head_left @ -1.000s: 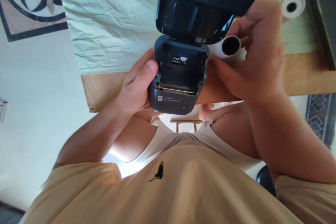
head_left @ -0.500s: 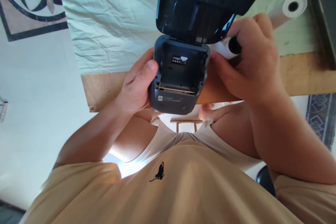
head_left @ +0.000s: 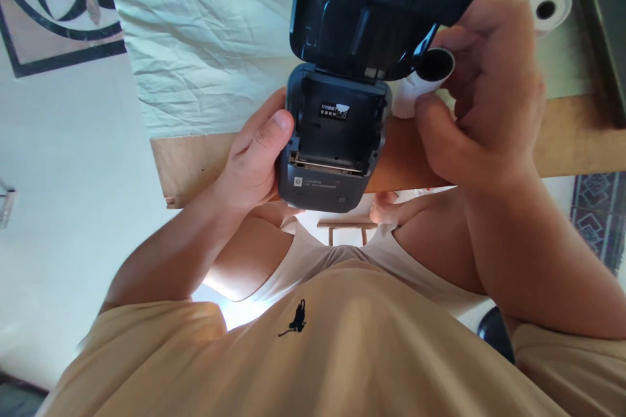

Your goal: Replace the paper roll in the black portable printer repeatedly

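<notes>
A wrinkled pale cloth [head_left: 205, 32] covers the wooden worktop [head_left: 567, 137]. The left hand [head_left: 254, 166] clamps the side of a small dark printer [head_left: 332, 143], steadying it with its lid [head_left: 386, 6] swung up and its empty bay exposed. The right hand [head_left: 484, 98] is closed round a white paper roll [head_left: 420, 81], held just beside that bay. Another roll [head_left: 550, 8] lies farther off on the cloth; the raised lid hides what is behind it.

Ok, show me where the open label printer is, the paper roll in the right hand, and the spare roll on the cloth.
label printer [head_left: 335, 137]: head view, floor of its open paper bay.
paper roll [head_left: 434, 65]: head view, dark hollow core at its end.
spare roll [head_left: 550, 8]: head view, white end face by the core hole.
</notes>
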`<state>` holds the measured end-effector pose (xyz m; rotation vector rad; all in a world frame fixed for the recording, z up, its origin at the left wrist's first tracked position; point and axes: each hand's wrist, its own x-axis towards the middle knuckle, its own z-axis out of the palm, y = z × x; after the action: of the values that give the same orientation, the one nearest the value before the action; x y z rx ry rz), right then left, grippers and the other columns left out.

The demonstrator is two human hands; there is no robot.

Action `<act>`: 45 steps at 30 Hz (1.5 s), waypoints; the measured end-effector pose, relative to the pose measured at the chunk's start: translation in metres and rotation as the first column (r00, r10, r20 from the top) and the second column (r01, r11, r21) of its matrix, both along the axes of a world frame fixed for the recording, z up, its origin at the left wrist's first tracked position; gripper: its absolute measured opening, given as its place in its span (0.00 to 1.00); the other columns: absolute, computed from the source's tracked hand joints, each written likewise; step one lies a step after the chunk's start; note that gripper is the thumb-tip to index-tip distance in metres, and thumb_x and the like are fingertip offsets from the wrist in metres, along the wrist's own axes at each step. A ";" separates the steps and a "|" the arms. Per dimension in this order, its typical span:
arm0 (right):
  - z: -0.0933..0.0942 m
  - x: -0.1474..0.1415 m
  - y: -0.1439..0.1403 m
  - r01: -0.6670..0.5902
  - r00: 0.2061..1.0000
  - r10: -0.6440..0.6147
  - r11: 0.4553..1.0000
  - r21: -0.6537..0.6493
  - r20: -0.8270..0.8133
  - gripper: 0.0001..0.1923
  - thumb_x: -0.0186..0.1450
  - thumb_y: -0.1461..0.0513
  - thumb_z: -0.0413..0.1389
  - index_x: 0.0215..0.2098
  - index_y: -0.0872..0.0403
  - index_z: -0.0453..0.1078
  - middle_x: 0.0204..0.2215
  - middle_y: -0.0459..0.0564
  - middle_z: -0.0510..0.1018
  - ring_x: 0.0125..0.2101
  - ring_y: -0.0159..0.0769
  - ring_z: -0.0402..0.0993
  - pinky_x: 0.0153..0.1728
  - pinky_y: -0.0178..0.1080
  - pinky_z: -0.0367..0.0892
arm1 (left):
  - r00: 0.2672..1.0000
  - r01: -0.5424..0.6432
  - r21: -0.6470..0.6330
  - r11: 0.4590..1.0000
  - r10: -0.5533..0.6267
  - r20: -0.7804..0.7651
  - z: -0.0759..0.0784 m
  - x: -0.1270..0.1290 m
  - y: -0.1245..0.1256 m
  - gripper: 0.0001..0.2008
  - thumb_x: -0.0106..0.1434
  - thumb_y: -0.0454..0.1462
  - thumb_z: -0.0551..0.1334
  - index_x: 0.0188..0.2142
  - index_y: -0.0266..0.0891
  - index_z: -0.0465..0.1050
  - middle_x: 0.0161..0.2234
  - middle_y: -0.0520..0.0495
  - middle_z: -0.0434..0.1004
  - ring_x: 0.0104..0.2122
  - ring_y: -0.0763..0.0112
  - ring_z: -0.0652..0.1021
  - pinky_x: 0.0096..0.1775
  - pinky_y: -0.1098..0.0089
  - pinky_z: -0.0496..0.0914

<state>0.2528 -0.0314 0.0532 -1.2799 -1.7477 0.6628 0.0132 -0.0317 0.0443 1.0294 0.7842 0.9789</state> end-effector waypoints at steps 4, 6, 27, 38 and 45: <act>0.002 0.001 0.003 -0.059 0.967 0.023 0.989 0.134 0.255 0.23 0.60 0.71 0.50 0.52 0.51 0.67 0.45 0.45 0.78 0.46 0.34 0.76 0.50 0.43 0.75 | 1.000 -0.001 0.019 1.000 0.001 0.028 -0.001 0.000 0.000 0.27 0.71 0.54 0.56 0.55 0.35 0.75 0.42 0.44 0.82 0.40 0.64 0.84 0.48 0.58 0.81; 0.001 0.003 0.005 -0.074 0.949 0.018 0.983 0.166 0.315 0.22 0.60 0.70 0.52 0.52 0.51 0.67 0.45 0.46 0.77 0.47 0.35 0.75 0.50 0.44 0.75 | 1.000 0.007 0.021 1.000 -0.007 0.028 0.000 0.000 0.000 0.28 0.71 0.54 0.55 0.55 0.34 0.74 0.42 0.43 0.81 0.40 0.62 0.84 0.45 0.59 0.81; -0.001 0.002 0.006 -0.042 0.938 -0.038 0.974 0.221 0.344 0.18 0.74 0.56 0.48 0.57 0.51 0.70 0.44 0.51 0.77 0.47 0.37 0.75 0.49 0.44 0.75 | 0.999 0.004 0.013 1.000 -0.004 0.052 -0.001 0.000 -0.001 0.28 0.71 0.54 0.55 0.56 0.35 0.73 0.44 0.43 0.81 0.46 0.59 0.84 0.51 0.55 0.80; -0.001 0.000 0.005 -0.077 0.938 0.009 0.980 0.184 0.347 0.13 0.69 0.64 0.53 0.51 0.47 0.67 0.48 0.50 0.75 0.50 0.37 0.73 0.51 0.46 0.76 | 1.000 -0.003 -0.032 0.999 0.003 -0.017 0.000 0.000 0.000 0.32 0.68 0.59 0.58 0.56 0.35 0.72 0.46 0.39 0.80 0.51 0.50 0.83 0.50 0.49 0.79; -0.003 0.000 0.006 -0.051 0.931 -0.025 0.979 0.197 0.364 0.20 0.67 0.65 0.54 0.56 0.47 0.66 0.49 0.52 0.70 0.50 0.39 0.71 0.52 0.48 0.77 | 1.000 0.008 -0.010 1.000 -0.008 0.014 0.001 -0.001 -0.001 0.28 0.70 0.56 0.56 0.56 0.37 0.73 0.43 0.44 0.80 0.46 0.58 0.84 0.45 0.58 0.81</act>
<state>0.2532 -0.0255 0.0499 -1.3079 -2.0660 0.2492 0.0125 -0.0322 0.0451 1.0155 0.7723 0.9736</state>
